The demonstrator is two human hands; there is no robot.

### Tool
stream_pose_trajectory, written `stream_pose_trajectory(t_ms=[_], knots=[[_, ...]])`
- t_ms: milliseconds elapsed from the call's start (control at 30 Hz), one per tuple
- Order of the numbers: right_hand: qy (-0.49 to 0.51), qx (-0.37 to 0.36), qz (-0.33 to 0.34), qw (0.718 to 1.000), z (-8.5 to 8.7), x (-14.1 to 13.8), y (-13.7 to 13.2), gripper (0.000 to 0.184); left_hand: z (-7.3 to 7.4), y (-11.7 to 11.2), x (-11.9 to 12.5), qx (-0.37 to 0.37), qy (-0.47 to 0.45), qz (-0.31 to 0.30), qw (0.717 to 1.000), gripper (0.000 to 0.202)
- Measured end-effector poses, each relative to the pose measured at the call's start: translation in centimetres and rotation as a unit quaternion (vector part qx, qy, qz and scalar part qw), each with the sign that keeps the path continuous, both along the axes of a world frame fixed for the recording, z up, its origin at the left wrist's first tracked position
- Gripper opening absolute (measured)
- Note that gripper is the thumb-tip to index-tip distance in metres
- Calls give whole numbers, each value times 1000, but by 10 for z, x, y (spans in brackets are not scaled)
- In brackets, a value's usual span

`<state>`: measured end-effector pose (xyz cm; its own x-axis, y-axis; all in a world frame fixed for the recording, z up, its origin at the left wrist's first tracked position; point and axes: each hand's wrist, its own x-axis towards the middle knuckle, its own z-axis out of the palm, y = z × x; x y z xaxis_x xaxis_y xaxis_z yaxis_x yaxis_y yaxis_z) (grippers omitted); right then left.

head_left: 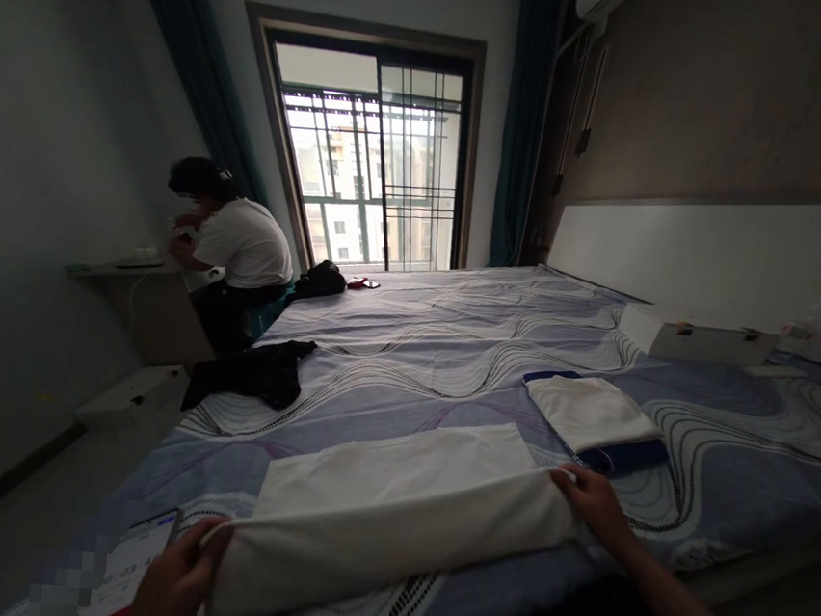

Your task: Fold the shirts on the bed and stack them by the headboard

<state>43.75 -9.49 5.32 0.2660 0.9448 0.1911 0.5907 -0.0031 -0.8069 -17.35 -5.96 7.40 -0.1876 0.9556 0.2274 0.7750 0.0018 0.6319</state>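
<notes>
A long white cloth lies partly on the bed, its near side lifted and stretched between my two hands. At its left corner my left hand pinches the edge, close to a phone with a lit screen. The right corner is pinched by my right hand, thumb and fingers closed on the fabric. Behind the lifted edge, the far part of the cloth rests flat on the patterned bedsheet. Whether the cloth is a garment I cannot tell.
Right of the cloth, a folded white cloth lies on a blue one. A white box stands near the headboard. Black clothing lies at the bed's left edge. Beyond it a person sits by a small table.
</notes>
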Motion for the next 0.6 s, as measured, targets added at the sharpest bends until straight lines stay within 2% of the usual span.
stream_pose_trajectory(t_ms=[100, 167, 233, 367, 533, 600], knots=[[-7, 12, -43, 999, -13, -10, 65, 53, 2, 57, 26, 6, -25, 48, 999, 40], [-30, -2, -50, 998, -25, -11, 99, 47, -6, 86, 36, 13, -56, 43, 997, 39], [-51, -28, -47, 997, -38, -9, 122, 42, -17, 105, 39, 0, -91, 36, 995, 37], [-46, -56, -41, 996, -61, 8, 144, 44, -34, 123, 30, -50, -168, 27, 984, 36], [69, -49, -6, 996, -74, 30, 164, 48, -39, 135, 23, -120, -338, 34, 933, 35], [99, -62, -13, 993, -78, 33, 172, 47, -41, 140, 25, -134, -360, 50, 922, 33]])
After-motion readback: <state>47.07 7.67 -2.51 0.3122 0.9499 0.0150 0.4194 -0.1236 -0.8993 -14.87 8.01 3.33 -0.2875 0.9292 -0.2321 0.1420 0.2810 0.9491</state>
